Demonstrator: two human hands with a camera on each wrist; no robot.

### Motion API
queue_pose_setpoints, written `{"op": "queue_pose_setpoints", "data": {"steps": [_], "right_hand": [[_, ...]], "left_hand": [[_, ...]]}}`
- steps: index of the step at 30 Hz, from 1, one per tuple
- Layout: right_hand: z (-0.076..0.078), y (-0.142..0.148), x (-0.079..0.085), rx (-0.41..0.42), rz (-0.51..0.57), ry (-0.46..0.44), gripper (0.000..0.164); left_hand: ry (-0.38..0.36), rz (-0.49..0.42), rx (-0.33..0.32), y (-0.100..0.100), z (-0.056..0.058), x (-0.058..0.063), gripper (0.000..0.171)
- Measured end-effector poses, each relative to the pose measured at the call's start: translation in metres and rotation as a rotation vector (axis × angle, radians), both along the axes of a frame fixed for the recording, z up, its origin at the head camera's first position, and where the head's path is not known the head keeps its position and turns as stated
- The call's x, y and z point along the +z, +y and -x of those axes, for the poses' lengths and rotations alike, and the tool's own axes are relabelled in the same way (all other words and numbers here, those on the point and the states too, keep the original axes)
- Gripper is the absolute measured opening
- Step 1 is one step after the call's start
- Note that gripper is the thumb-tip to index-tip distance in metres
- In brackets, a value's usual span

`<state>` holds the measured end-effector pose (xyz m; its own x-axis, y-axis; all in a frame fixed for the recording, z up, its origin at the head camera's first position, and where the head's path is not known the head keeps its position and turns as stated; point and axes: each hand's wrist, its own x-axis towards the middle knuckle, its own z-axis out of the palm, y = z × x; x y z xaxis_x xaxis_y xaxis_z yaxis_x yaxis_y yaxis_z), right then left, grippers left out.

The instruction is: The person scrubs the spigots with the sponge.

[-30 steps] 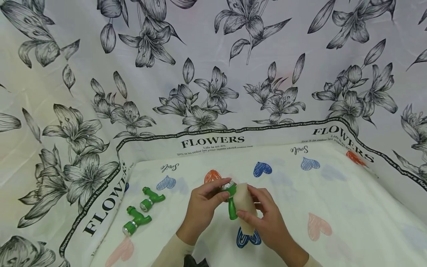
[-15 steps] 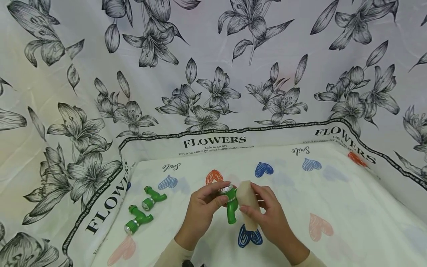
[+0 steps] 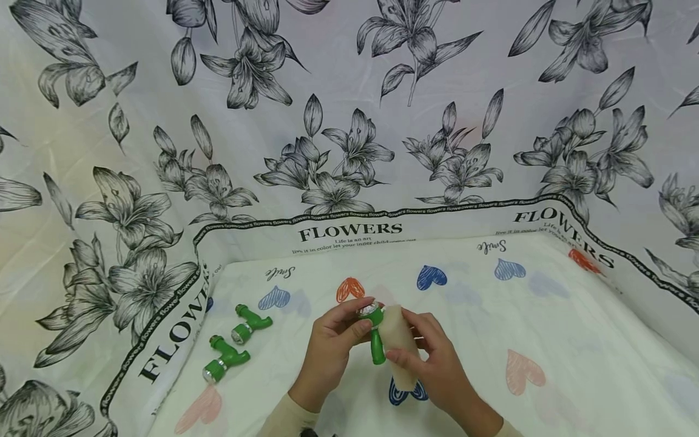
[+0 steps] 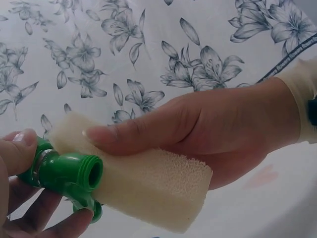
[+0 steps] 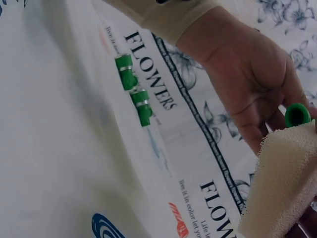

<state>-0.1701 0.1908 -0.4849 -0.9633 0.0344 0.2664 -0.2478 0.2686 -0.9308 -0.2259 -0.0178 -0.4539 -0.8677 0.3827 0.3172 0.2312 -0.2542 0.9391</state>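
Observation:
Between finger and thumb of my left hand (image 3: 326, 349) is a green plastic tap (image 3: 377, 346) with a silvery knob end; its open threaded inlet faces the camera in the left wrist view. My right hand (image 3: 437, 358) grips a long cream sponge block (image 3: 400, 346), thumb on the near face and fingers behind. In the left wrist view the sponge (image 4: 148, 188) lies right beside the tap (image 4: 69, 171), seemingly against it. Only the tap's round green opening (image 5: 297, 115) shows past the sponge in the right wrist view.
Two more green taps, a farther one (image 3: 251, 323) and a nearer one (image 3: 225, 359), lie at the left of the heart-printed white cloth (image 3: 469, 388). A flower-printed curtain (image 3: 349, 164) rises behind and at the sides.
The sponge has gone up and down along the tap, moving away from it and back against it. The tap has turned in my left fingers, its spout swinging out and back.

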Motion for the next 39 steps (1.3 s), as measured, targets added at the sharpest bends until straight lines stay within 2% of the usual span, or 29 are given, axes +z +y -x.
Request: {"op": "queue_pose_setpoints", "data": {"steps": [4,10,16,22,30,35,39], "right_hand": [[-0.004,-0.004,0.001,0.033,-0.013,0.013,0.069],[-0.009,-0.005,0.002,0.055,-0.017,0.092,0.070],[-0.010,-0.005,0.003,0.056,-0.027,0.111,0.069],[-0.008,-0.003,0.002,0.061,-0.035,0.135,0.068],[0.003,0.007,-0.002,0.016,-0.060,0.097,0.068],[0.009,0.012,-0.005,-0.013,-0.114,0.111,0.070],[0.011,0.014,-0.004,-0.055,-0.114,0.091,0.070]], "left_hand": [[-0.017,-0.008,0.021,0.000,-0.001,-0.001,0.037],[-0.010,-0.025,0.021,-0.001,-0.001,-0.002,0.037],[-0.014,-0.038,0.022,-0.001,-0.003,-0.001,0.037],[-0.049,-0.043,0.034,-0.001,-0.005,-0.001,0.039],[-0.047,-0.047,0.003,0.000,-0.009,0.001,0.038],[-0.053,-0.046,0.015,0.000,-0.010,0.000,0.037],[-0.043,-0.055,0.006,-0.001,-0.011,0.000,0.038]]}}
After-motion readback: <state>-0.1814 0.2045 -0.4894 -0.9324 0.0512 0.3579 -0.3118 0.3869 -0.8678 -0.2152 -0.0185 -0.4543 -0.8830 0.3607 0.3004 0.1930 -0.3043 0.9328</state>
